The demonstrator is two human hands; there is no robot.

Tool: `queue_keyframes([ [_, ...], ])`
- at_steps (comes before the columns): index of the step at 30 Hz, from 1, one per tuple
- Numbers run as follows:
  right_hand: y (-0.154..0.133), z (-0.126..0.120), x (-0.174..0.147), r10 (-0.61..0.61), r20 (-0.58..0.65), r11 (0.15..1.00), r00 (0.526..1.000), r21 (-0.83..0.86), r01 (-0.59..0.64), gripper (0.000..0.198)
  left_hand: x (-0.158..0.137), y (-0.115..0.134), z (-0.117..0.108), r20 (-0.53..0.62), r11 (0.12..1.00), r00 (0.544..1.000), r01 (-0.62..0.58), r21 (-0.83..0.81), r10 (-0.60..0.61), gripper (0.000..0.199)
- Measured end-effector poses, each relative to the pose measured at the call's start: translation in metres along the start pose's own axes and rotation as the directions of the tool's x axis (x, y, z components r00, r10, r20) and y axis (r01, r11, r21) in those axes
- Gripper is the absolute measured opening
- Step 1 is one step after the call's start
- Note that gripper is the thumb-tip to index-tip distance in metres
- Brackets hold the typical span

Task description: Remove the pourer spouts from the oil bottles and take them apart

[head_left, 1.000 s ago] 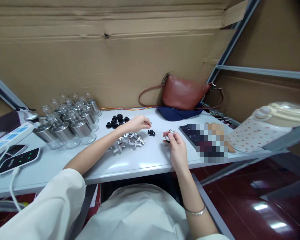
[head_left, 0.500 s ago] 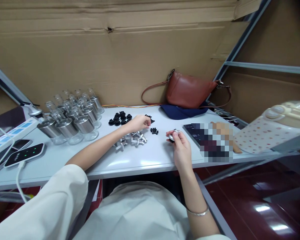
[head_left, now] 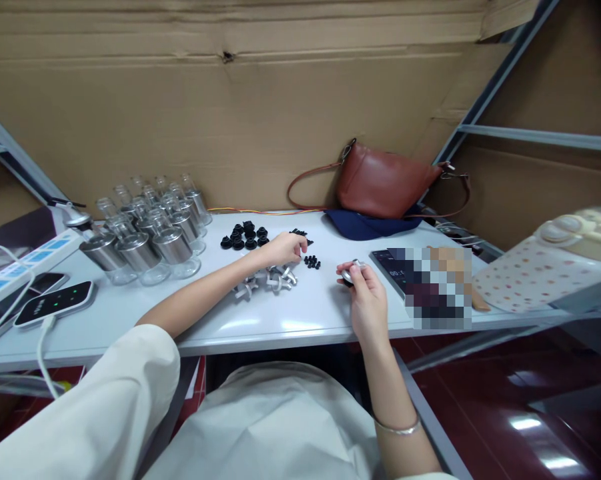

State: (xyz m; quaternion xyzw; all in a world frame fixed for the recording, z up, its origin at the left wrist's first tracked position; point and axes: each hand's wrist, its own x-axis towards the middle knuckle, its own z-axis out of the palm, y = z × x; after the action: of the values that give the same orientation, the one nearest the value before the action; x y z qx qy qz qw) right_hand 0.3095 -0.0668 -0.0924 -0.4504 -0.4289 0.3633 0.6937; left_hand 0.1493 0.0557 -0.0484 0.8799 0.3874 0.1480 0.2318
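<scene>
My left hand point(head_left: 289, 249) is low over the table with its fingers drawn together, right at the left edge of a cluster of small black pieces point(head_left: 313, 263). Whatever its fingertips may pinch is hidden. Thin black pieces point(head_left: 301, 235) lie just behind that hand. Under its wrist is a pile of silver spout-like fittings point(head_left: 279, 280), and round black stopper-like parts point(head_left: 249, 235) are heaped farther back. On the right, my right hand point(head_left: 367, 293) is closed around a silver fitting with a black base point(head_left: 349, 275), partly covered by the fingers.
Glass bottles with metal sleeves point(head_left: 173, 247) crowd the left side. A power strip point(head_left: 30, 267) and a white charging device point(head_left: 55, 305) lie beyond them. To the right are a phone point(head_left: 387, 270), a spotted flask point(head_left: 520, 273), a brown bag point(head_left: 385, 180) and a dark blue cloth item point(head_left: 365, 227).
My left fingertips have come slightly down and closer to the small black pieces. My right hand keeps its hold on the silver fitting. The whole view has shifted a little.
</scene>
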Motion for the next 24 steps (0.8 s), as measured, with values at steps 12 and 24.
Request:
queue_keyframes([
  [12, -0.0002, -0.0006, -0.001, 0.006, 0.006, 1.0, 1.0, 0.003, -0.006, 0.025, 0.0004, 0.0009, 0.0023, 0.013, 1.0, 1.0, 0.027, 0.005, -0.027, 0.021],
  [24, 0.0007, -0.0007, -0.0003, 0.007, 0.02, 1.0, 1.0, 0.012, -0.007, 0.024, 0.001, 0.0068, 0.0044, 0.207, 0.996, 0.978, -0.016, 0.089, -0.002, 0.075],
])
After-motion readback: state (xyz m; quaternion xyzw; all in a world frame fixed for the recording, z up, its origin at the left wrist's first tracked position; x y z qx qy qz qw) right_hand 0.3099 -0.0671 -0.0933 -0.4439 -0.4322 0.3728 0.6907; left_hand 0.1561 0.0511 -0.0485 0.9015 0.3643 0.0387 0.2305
